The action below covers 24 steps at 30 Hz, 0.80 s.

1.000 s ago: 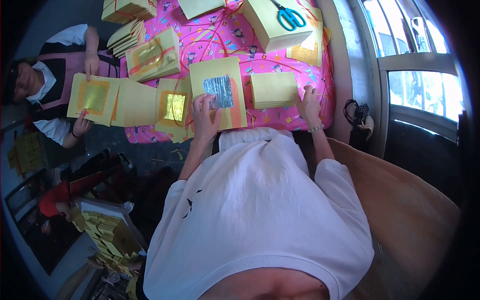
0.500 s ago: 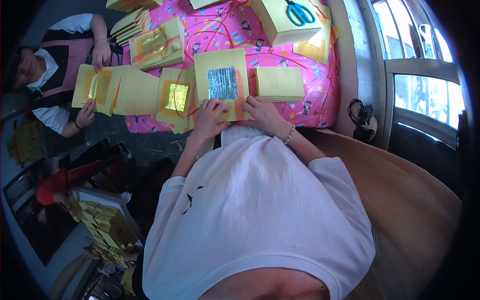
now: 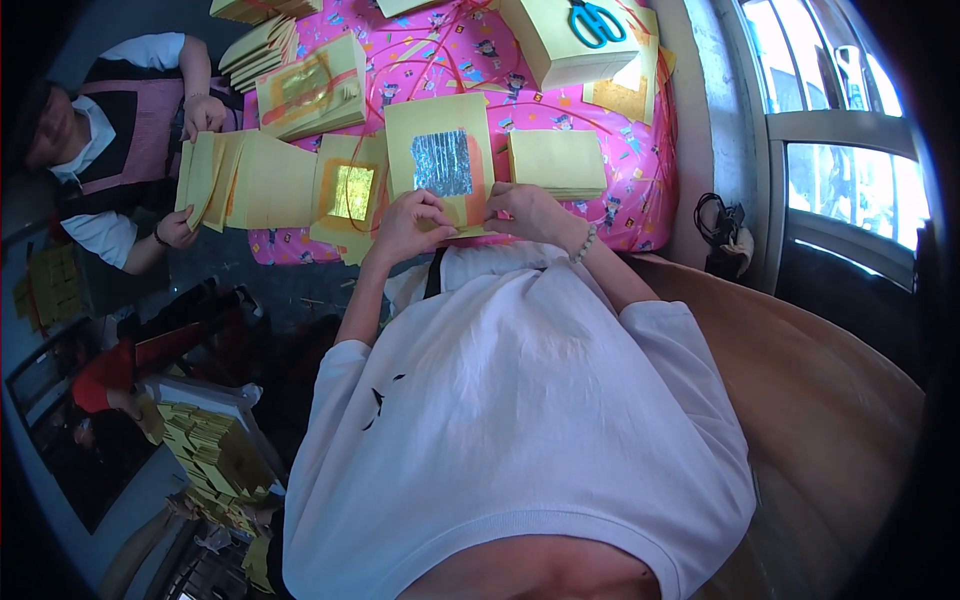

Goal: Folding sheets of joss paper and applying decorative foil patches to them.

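In front of me on the table lies a yellow paper sheet (image 3: 407, 130) with a silver foil square (image 3: 442, 163) and an orange band around its right and lower sides. My left hand (image 3: 412, 225) has its fingers curled on the sheet's lower left edge, gripping it. At the lower right corner, my right hand (image 3: 535, 213) pinches the same edge, fingertips bent together. Part of the near edge is hidden beneath both hands. Just right of the sheet, close to my right hand, sits a stack of plain yellow paper (image 3: 555, 160).
Left lie gold-foil sheets (image 3: 352, 192) and a foil-topped stack (image 3: 310, 90). Teal scissors (image 3: 597, 24) rest on a tall paper block (image 3: 550, 50). Red strings cross the pink tablecloth (image 3: 640, 180). A co-worker's hands (image 3: 178, 228) hold sheets at far left.
My left fingers have drawn down from the foil toward the near edge; my right hand has shifted slightly up. The co-worker's outermost foil sheet has tipped up and moved right.
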Motion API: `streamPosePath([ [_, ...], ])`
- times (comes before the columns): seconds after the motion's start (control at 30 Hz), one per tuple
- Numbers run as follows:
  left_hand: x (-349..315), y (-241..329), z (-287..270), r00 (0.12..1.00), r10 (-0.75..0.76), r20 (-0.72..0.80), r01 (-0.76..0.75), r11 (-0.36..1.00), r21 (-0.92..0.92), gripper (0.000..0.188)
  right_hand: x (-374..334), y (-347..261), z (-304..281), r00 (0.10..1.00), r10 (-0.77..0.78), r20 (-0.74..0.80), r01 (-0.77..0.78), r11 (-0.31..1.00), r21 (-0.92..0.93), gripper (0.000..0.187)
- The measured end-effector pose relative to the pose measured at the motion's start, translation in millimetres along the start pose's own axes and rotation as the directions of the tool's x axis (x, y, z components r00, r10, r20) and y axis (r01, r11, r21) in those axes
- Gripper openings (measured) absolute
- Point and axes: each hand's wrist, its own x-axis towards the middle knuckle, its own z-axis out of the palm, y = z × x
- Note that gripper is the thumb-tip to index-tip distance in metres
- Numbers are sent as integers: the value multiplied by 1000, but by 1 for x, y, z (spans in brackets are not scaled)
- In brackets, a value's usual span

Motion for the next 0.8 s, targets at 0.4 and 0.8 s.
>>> streamPosePath([
  [0.4,4,-1,-2,997,-56,53,58,998,-29,20,2,6,5,999,-28,-26,27,999,-28,15],
  [0.8,1,-1,-1,998,-47,37,47,999,-3,22,3,-7,2,998,-14,-63,3,987,-161,16],
])
